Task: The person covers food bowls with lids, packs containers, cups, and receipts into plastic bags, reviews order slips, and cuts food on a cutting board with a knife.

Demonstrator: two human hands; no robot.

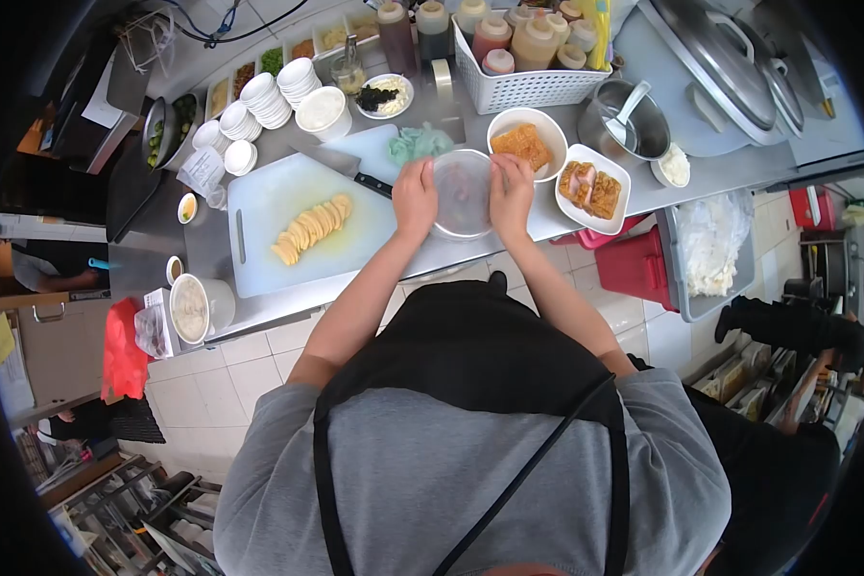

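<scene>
- Two hands, one round tub (pixel 462 204): the left hand (pixel 415 199) and the right hand (pixel 512 197) grip it from opposite sides, fingers bent and pressed to its rim. The tub is at the counter's near edge, between the cutting board and the breaded food; its contents are too cloudy to tell.
- One cutting board (pixel 259 274), bearing one curved row of overlapping pale yellow slices (pixel 312 228), about a dozen; the overlap hides the exact number.
- One knife (pixel 341 167), lying tilted on the board, its black handle ending just beside the left hand.
- One green crumpled wrap (pixel 420 143), just beyond the left hand.
- Two white dishes near the right hand: a round bowl (pixel 557 125) with golden breaded food, and a squarish dish (pixel 595 224) with the same sort of food cut into pieces.
- One metal pot (pixel 660 144), with one white spoon (pixel 632 101) leaning in it.
- One small cup (pixel 659 175) of white stuff, right of the squarish dish.
- One small bowl (pixel 402 108), holding black and white bits.
- One white basket (pixel 538 89), full of sauce bottles (pixel 535 43), too crowded to count.
</scene>
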